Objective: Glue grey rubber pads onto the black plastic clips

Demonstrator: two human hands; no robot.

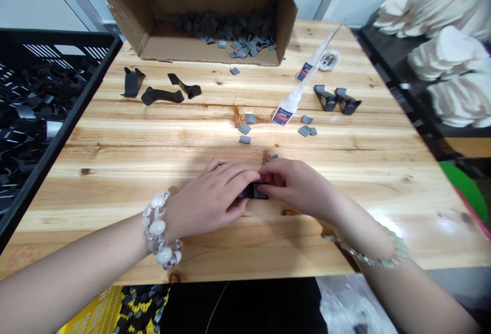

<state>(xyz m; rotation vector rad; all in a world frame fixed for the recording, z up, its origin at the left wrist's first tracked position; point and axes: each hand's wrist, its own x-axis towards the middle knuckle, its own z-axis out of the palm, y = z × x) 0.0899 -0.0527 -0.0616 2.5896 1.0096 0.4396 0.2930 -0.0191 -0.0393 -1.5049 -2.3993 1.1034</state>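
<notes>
A black plastic part (pixel 251 191) lies low over the table, mostly covered by both hands. My left hand (pixel 215 196) is closed around its left side, thumb beneath and fingers across the top. At its right end, my right hand (pixel 293 185) pinches with thumb and fingers; a small grey pad (pixel 260 190) seems to sit under the thumb, partly hidden. Just beyond the fingers lies another grey pad (pixel 272 158). Farther up are loose grey pads (pixel 244 128) and a white glue bottle (pixel 287 109) with a long thin nozzle, tilted on the wood.
An open cardboard box (pixel 210 50) of grey pads stands at the back. Black parts (pixel 163 95) lie left, two more (pixel 337 99) right. A second glue bottle (pixel 307 67) sits near a round tape roll (pixel 329 60). A black crate (pixel 95 75) borders the left, white cloth pieces (pixel 448 52) the right.
</notes>
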